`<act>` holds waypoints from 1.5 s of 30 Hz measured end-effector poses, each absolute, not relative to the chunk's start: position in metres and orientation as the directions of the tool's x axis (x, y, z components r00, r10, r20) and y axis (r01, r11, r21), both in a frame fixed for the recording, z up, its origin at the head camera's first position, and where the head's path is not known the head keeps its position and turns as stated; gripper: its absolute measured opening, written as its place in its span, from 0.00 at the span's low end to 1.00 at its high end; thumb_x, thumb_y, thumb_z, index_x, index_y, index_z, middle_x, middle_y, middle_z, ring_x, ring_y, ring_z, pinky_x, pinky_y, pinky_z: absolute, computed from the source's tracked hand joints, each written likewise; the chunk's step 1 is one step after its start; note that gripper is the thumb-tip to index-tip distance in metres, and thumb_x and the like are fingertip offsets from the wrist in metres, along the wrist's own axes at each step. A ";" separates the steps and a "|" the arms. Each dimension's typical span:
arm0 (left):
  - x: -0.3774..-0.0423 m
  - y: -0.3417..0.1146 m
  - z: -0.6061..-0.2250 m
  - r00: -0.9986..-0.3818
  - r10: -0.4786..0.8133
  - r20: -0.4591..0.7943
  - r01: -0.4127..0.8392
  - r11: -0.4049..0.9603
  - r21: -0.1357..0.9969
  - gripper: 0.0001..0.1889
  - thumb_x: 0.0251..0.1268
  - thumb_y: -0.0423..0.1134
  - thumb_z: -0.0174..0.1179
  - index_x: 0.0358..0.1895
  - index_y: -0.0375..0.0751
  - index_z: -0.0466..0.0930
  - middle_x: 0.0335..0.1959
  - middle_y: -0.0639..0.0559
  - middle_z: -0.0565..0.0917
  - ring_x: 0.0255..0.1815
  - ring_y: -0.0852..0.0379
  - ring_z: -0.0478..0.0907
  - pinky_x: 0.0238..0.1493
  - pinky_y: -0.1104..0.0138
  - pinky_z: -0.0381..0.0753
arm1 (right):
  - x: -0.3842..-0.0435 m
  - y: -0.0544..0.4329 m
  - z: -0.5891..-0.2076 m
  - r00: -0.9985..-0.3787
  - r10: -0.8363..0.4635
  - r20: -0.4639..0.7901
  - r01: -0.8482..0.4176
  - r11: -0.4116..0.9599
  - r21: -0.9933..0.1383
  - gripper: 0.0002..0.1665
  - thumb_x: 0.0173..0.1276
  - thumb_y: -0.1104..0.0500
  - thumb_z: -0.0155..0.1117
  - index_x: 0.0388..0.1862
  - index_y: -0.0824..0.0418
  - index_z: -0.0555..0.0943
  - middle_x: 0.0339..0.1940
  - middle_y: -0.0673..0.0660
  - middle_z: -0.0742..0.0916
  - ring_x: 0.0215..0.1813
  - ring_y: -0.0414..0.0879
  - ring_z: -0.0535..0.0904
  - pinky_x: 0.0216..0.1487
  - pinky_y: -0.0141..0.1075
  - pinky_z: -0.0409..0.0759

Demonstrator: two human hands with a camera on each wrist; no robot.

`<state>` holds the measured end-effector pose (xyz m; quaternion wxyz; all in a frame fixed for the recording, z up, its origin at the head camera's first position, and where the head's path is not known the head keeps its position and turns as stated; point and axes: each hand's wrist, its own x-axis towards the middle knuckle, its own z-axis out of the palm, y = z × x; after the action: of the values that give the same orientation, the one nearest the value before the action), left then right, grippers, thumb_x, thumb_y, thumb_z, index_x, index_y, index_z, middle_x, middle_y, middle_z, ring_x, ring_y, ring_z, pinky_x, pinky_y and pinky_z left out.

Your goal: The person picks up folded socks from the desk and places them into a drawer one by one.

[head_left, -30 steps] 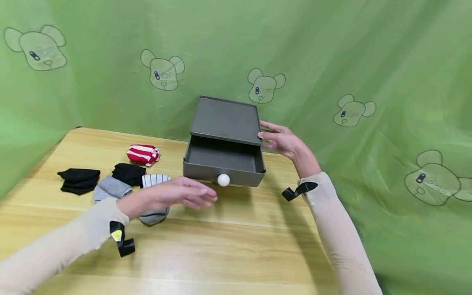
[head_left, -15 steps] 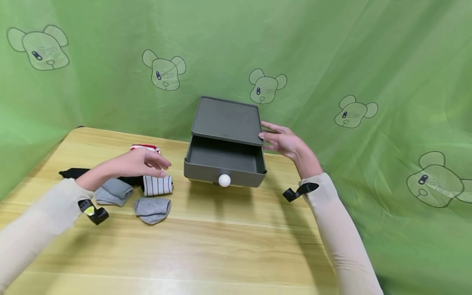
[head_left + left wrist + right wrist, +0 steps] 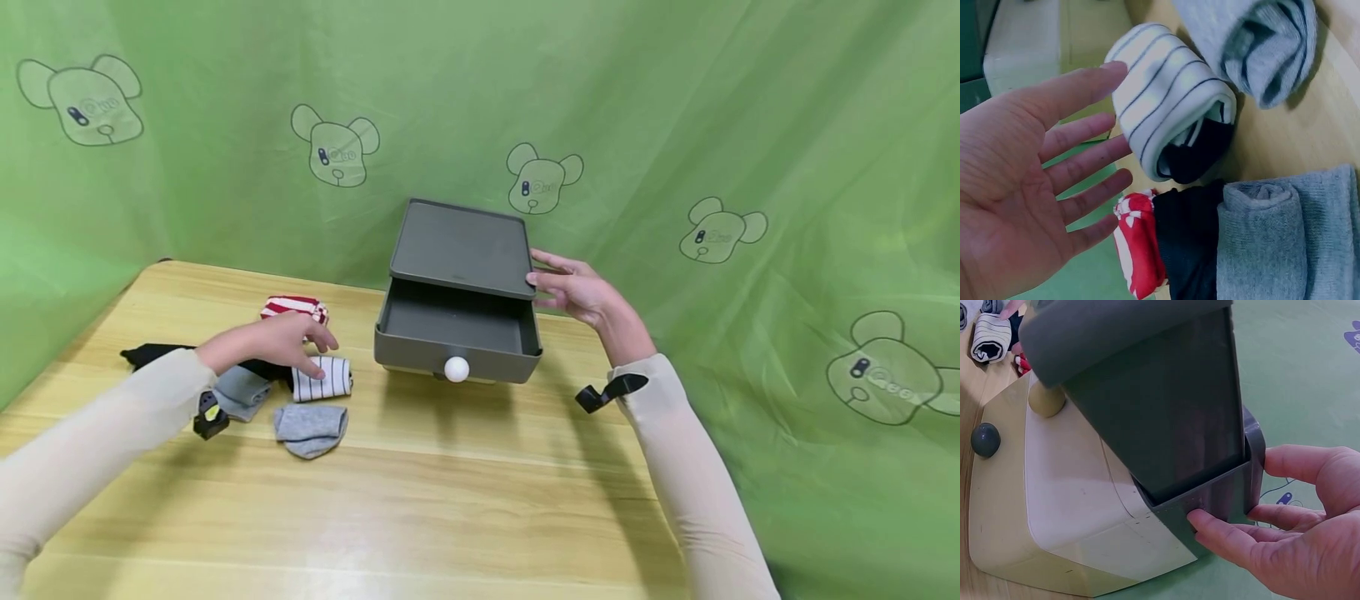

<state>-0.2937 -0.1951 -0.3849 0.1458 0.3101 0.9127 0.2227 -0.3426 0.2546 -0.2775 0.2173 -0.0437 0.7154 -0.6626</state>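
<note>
My left hand (image 3: pixel 279 337) hovers over the socks, fingers spread, with thumb and fingertips at the rolled white sock with dark stripes (image 3: pixel 335 380). In the left wrist view that striped sock (image 3: pixel 1160 87) lies just past the thumb; whether they touch I cannot tell. My right hand (image 3: pixel 576 292) rests against the right side of a dark grey drawer cabinet (image 3: pixel 461 246). Its thumb lies at the top edge and its fairly straight fingers touch the side, as the right wrist view shows. The top drawer (image 3: pixel 412 347), with a white knob (image 3: pixel 456 369), is pulled out and holds nothing visible.
A red-and-white striped sock bundle (image 3: pixel 300 307), black socks (image 3: pixel 146 354) and folded grey socks (image 3: pixel 311 427), (image 3: pixel 1263 231) lie around my left hand on the wooden table (image 3: pixel 420 517). Lower cabinet tiers (image 3: pixel 1069 481) are white and yellowish. A green curtain (image 3: pixel 450 83) hangs behind.
My left hand has moved from in front of the drawer leftward to the socks, then lowered toward the striped one. The right hand and the cabinet stay in place.
</note>
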 end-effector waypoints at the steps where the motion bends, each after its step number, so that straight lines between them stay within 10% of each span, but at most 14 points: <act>1: -0.295 -0.195 -0.386 -0.759 0.633 -0.149 0.498 0.713 0.494 0.27 0.56 0.44 0.76 0.56 0.32 0.83 0.49 0.40 0.89 0.56 0.38 0.83 0.60 0.45 0.82 | -0.342 0.254 -0.278 -0.902 -0.350 -0.253 0.226 0.115 -0.967 0.42 0.78 0.70 0.51 0.85 0.56 0.49 0.86 0.63 0.48 0.84 0.57 0.52 0.82 0.56 0.59; 19: -0.302 -0.188 -0.400 -0.722 0.652 -0.231 0.489 0.717 0.497 0.25 0.53 0.40 0.77 0.54 0.33 0.84 0.47 0.47 0.89 0.48 0.54 0.83 0.54 0.55 0.85 | -0.343 0.253 -0.278 -0.901 -0.348 -0.259 0.228 0.128 -0.965 0.41 0.78 0.70 0.51 0.84 0.56 0.49 0.86 0.63 0.49 0.84 0.57 0.54 0.78 0.52 0.67; 26: -0.302 -0.186 -0.399 -0.721 0.652 -0.237 0.467 0.709 0.529 0.24 0.51 0.39 0.78 0.52 0.35 0.85 0.43 0.48 0.88 0.45 0.55 0.82 0.50 0.58 0.85 | -0.342 0.254 -0.277 -0.902 -0.346 -0.258 0.225 0.135 -0.965 0.41 0.78 0.69 0.51 0.85 0.55 0.50 0.85 0.63 0.50 0.82 0.56 0.56 0.59 0.36 0.86; 45: -0.308 -0.192 -0.394 -0.715 0.676 -0.182 0.415 0.619 0.667 0.19 0.56 0.35 0.75 0.52 0.35 0.87 0.43 0.49 0.88 0.45 0.56 0.80 0.45 0.69 0.81 | -0.343 0.256 -0.277 -0.899 -0.350 -0.261 0.232 0.124 -0.965 0.41 0.78 0.69 0.51 0.85 0.55 0.49 0.85 0.64 0.52 0.82 0.57 0.57 0.80 0.54 0.63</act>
<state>-0.3085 -0.1919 -0.3940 0.2131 0.3120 0.8741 0.3054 -0.3426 0.2558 -0.2770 0.2204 -0.0413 0.7165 -0.6605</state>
